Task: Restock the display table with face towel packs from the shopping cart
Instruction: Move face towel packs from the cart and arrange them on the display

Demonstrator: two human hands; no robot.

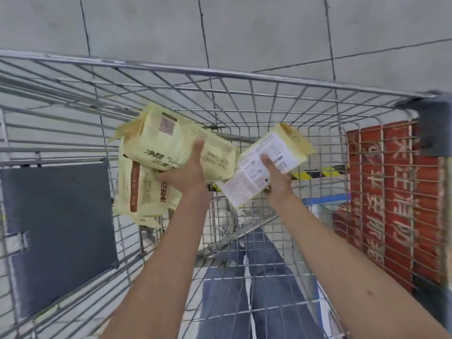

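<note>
Both my arms reach into the wire shopping cart (220, 75). My left hand (187, 173) grips pale yellow face towel packs: one pack (168, 140) lies across the top with dark lettering, and a second pack (144, 189) hangs below it. My right hand (275, 176) holds two more packs, label side up: a yellow pack (278, 148) and a lower one (242, 189) with white printed back labels. All packs are lifted above the cart's wire bottom.
A dark grey panel (56, 231) sits on the cart's left wall. Red lettered boxes (396, 189) stand outside the right wall. Grey floor tiles (244, 28) lie beyond the cart. My legs in blue jeans (256, 285) show through the mesh.
</note>
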